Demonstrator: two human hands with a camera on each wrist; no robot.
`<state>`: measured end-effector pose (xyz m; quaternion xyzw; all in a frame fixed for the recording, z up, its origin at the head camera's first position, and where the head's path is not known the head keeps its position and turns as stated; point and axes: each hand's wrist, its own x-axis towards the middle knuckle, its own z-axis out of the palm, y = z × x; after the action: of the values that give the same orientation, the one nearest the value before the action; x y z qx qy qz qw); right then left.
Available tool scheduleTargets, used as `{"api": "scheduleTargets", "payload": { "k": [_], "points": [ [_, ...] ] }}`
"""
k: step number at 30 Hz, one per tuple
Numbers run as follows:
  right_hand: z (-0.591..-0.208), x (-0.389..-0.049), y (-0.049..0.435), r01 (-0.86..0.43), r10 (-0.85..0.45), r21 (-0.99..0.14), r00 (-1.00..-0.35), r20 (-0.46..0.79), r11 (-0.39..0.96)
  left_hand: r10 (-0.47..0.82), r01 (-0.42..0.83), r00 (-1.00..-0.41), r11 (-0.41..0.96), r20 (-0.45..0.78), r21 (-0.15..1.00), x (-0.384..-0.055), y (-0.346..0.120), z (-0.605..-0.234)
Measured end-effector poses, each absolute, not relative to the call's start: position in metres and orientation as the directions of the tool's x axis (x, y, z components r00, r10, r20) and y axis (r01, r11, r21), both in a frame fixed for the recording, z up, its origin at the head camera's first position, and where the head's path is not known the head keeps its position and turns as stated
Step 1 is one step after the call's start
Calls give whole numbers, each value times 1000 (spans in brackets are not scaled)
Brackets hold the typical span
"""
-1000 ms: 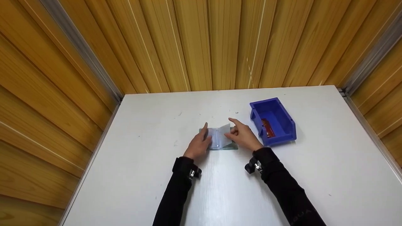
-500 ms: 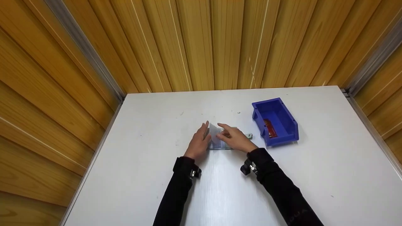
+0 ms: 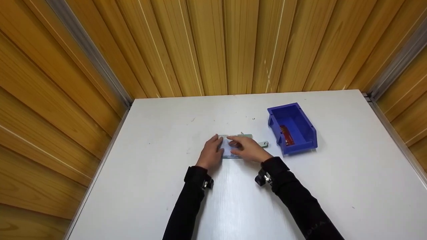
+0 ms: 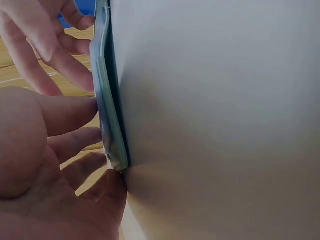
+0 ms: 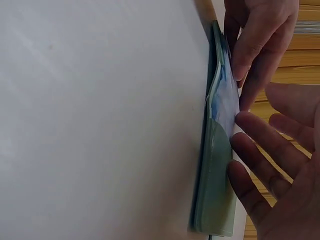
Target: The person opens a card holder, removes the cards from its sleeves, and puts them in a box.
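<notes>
A small card holder (image 3: 227, 148) with a green cover and clear plastic sleeves lies spread on the white table. My left hand (image 3: 210, 151) rests along its left edge, with thumb and fingertips touching the sleeves and border. Over its right half is my right hand (image 3: 250, 150), whose relaxed fingers touch the sleeves; the thumb stands apart in the right wrist view. That hand hides much of the right side. A green strap (image 3: 264, 144) with a snap sticks out to the right. In the right wrist view, the green cover flap (image 5: 216, 185) shows beside my fingertips.
To the right of the card holder stands a blue plastic bin (image 3: 293, 128) with a red card (image 3: 287, 135) inside. A wood-patterned wall (image 3: 213, 50) rises behind the white table (image 3: 166, 133).
My right hand has moved left and turned a clear sleeve over to the left, where it now lies flat under my hands. The strap has come into sight. My left hand stays near its place.
</notes>
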<state>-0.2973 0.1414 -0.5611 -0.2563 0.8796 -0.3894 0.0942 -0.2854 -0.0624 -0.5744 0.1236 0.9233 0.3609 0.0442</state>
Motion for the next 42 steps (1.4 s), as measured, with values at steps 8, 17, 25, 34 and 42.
{"api": "scheduleTargets", "payload": {
  "k": [8, 17, 25, 34, 42],
  "points": [
    [-564, -294, 156, -406, -478, -607, -877, 49, 683, 246, 159, -968, 734, -41, 660, -285, -61, -574],
    [-568, -294, 177, -378, -436, -603, -898, 56, 702, 241, 144, -969, 742, -60, 654, -287, -63, -575],
    [-571, -295, 191, -306, -382, -638, -924, 21, 707, 231, 122, -970, 726, -72, 676, -287, -67, -575],
    [-573, -297, 193, -303, -377, -643, -926, 24, 704, 246, 137, -967, 724, -67, 676, -288, -69, -576],
    [-568, -296, 192, -316, -374, -649, -926, 52, 692, 241, 140, -969, 708, -51, 692, -292, -76, -565]
  ]
}}
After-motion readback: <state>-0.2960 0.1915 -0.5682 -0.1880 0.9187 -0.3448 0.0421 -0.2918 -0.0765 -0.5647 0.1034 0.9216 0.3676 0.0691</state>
